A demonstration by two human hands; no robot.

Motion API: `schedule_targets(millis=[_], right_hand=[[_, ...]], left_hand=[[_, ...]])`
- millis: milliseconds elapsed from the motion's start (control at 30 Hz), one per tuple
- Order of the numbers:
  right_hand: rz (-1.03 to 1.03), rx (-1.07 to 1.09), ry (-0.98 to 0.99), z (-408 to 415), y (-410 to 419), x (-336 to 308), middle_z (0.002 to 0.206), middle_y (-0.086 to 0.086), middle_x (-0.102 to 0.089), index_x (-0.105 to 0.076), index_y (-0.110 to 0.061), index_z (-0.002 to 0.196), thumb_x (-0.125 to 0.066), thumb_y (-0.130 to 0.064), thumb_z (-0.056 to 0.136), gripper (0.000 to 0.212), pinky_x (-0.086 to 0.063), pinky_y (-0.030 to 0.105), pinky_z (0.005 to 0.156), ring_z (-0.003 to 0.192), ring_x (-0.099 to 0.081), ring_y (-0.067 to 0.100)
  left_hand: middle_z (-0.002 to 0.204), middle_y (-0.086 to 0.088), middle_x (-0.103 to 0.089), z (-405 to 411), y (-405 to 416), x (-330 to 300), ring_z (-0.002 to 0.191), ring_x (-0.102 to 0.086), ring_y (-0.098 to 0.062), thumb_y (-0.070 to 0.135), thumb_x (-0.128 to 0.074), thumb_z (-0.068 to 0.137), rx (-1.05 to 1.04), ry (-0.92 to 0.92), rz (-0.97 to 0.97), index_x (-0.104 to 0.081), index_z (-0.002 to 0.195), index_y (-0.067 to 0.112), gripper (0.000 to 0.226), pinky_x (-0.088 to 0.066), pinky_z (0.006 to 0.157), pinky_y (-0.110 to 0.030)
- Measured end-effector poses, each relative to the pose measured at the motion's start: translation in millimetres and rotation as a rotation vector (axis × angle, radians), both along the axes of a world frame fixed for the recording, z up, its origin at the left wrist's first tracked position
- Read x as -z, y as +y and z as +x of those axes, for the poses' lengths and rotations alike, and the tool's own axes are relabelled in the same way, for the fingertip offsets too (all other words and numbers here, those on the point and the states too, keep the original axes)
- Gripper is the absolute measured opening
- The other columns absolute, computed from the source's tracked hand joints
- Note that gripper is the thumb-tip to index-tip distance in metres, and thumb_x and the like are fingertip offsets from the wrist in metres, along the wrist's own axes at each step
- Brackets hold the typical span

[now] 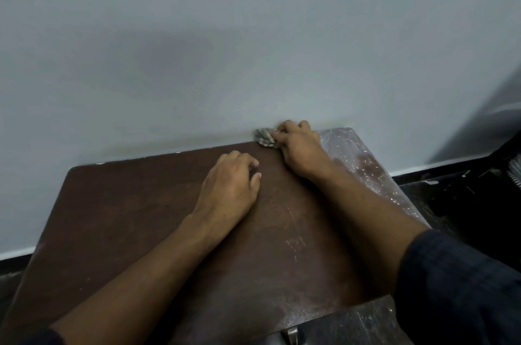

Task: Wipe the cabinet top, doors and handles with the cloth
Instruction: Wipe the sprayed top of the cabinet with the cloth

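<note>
A dark brown cabinet top (135, 217) fills the lower half of the view, with scratches and dusty marks. My right hand (298, 147) grips a small bunched grey-green cloth (264, 138) at the far edge of the top, against the wall. My left hand (231, 184) rests on the top just left of it, fingers loosely curled, holding nothing. A metal handle (291, 335) peeks out below the front edge. The doors are hidden from view.
A pale grey wall (253, 48) stands directly behind the cabinet. The right strip of the top (363, 161) looks glossy with white flecks. Dark clutter and a spiral-bound object (514, 172) lie on the floor at the right.
</note>
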State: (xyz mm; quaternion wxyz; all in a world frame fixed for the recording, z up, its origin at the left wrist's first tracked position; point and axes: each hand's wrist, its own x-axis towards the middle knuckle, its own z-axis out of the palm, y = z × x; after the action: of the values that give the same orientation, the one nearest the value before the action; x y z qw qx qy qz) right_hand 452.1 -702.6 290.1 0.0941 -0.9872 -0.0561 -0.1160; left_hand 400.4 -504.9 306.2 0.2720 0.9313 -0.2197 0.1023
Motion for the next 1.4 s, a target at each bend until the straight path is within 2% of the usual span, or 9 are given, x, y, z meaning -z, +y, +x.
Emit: schedule_targets(millis=[200, 433, 633, 700, 900, 1000, 1100, 1300, 1400], right_hand=[[0.029, -0.047, 0.028, -22.1, -2.9, -1.1, 0.135, 0.001, -0.053, -0.058, -0.028, 0.139, -0.048, -0.024, 0.103, 0.038, -0.040, 0.043, 0.096, 0.113, -0.042, 0.030], [-0.002, -0.110, -0.027, -130.2, -9.0, 3.8, 0.126, 0.003, -0.054, -0.058, -0.029, 0.137, -0.047, -0.027, 0.100, 0.039, -0.037, 0.037, 0.080, 0.100, -0.045, 0.027], [0.001, 0.093, 0.019, -107.5, 3.1, -4.8, 0.129, 0.005, -0.048, -0.057, -0.026, 0.139, -0.041, -0.029, 0.104, 0.038, -0.032, 0.038, 0.087, 0.111, -0.039, 0.029], [0.024, 0.052, 0.018, -118.1, 12.9, -8.0, 0.127, 0.005, -0.048, -0.061, -0.026, 0.134, -0.042, -0.029, 0.104, 0.036, -0.036, 0.040, 0.091, 0.108, -0.039, 0.028], [0.033, -0.152, 0.053, -220.8, 9.6, -4.0, 0.123, 0.001, -0.053, -0.058, -0.033, 0.135, -0.036, -0.034, 0.095, 0.046, -0.036, 0.036, 0.073, 0.099, -0.046, 0.025], [0.029, -0.008, 0.048, -217.0, -12.8, -1.0, 0.124, 0.004, -0.054, -0.060, -0.031, 0.135, -0.040, -0.032, 0.098, 0.042, -0.040, 0.039, 0.078, 0.102, -0.046, 0.028], [0.040, 0.114, 0.028, -197.6, -6.7, -3.2, 0.127, 0.003, -0.050, -0.056, -0.031, 0.139, -0.044, -0.028, 0.102, 0.039, -0.039, 0.042, 0.085, 0.108, -0.042, 0.029], [0.047, -0.083, 0.007, -244.8, 25.6, 0.0, 0.123, -0.001, -0.052, -0.054, -0.034, 0.134, -0.042, -0.030, 0.095, 0.041, -0.037, 0.036, 0.072, 0.097, -0.044, 0.025], [0.065, 0.004, 0.005, -242.1, 1.5, 4.3, 0.124, -0.001, -0.052, -0.057, -0.034, 0.135, -0.048, -0.027, 0.095, 0.041, -0.031, 0.034, 0.075, 0.100, -0.045, 0.026]], left_hand=[[0.100, 0.008, -0.057, -7.9, 2.0, 0.2, 0.098, -0.053, -0.011, 0.030, -0.063, 0.091, -0.016, 0.044, -0.026, -0.064, 0.110, 0.023, 0.020, -0.047, 0.084, -0.026], [0.087, 0.010, -0.057, -30.0, -12.7, -1.9, 0.090, -0.055, -0.012, 0.032, -0.059, 0.091, 0.002, 0.045, -0.031, -0.067, 0.096, 0.026, 0.011, -0.047, 0.078, -0.028], [0.095, 0.005, -0.060, -47.5, -15.4, -11.4, 0.093, -0.057, -0.014, 0.029, -0.059, 0.093, -0.032, 0.034, -0.027, -0.068, 0.107, 0.023, 0.018, -0.048, 0.082, -0.029], [0.097, 0.005, -0.061, -50.9, -12.1, -15.9, 0.091, -0.058, -0.013, 0.027, -0.059, 0.093, -0.070, 0.044, -0.065, -0.068, 0.109, 0.021, 0.019, -0.048, 0.081, -0.026], [0.092, 0.009, -0.062, -75.3, -14.4, -16.6, 0.080, -0.056, -0.003, 0.024, -0.061, 0.093, -0.035, 0.106, -0.139, -0.070, 0.101, 0.025, 0.013, -0.049, 0.077, -0.025], [0.087, 0.010, -0.061, -84.0, -19.6, -3.6, 0.074, -0.053, 0.000, 0.025, -0.062, 0.092, -0.023, 0.138, -0.092, -0.071, 0.096, 0.026, 0.010, -0.039, 0.069, -0.018], [0.086, 0.008, -0.063, -86.9, -26.5, -1.1, 0.077, -0.055, -0.006, 0.024, -0.064, 0.090, -0.040, 0.143, -0.107, -0.072, 0.098, 0.022, 0.011, -0.039, 0.074, -0.020], [0.088, 0.008, -0.062, -87.0, -31.4, -7.1, 0.078, -0.054, -0.005, 0.021, -0.063, 0.090, -0.010, 0.094, -0.119, -0.070, 0.097, 0.024, 0.011, -0.040, 0.073, -0.020], [0.087, 0.008, -0.061, -93.0, -32.6, -6.0, 0.076, -0.053, -0.003, 0.020, -0.063, 0.090, 0.004, 0.084, -0.121, -0.070, 0.096, 0.024, 0.010, -0.036, 0.070, -0.015]])
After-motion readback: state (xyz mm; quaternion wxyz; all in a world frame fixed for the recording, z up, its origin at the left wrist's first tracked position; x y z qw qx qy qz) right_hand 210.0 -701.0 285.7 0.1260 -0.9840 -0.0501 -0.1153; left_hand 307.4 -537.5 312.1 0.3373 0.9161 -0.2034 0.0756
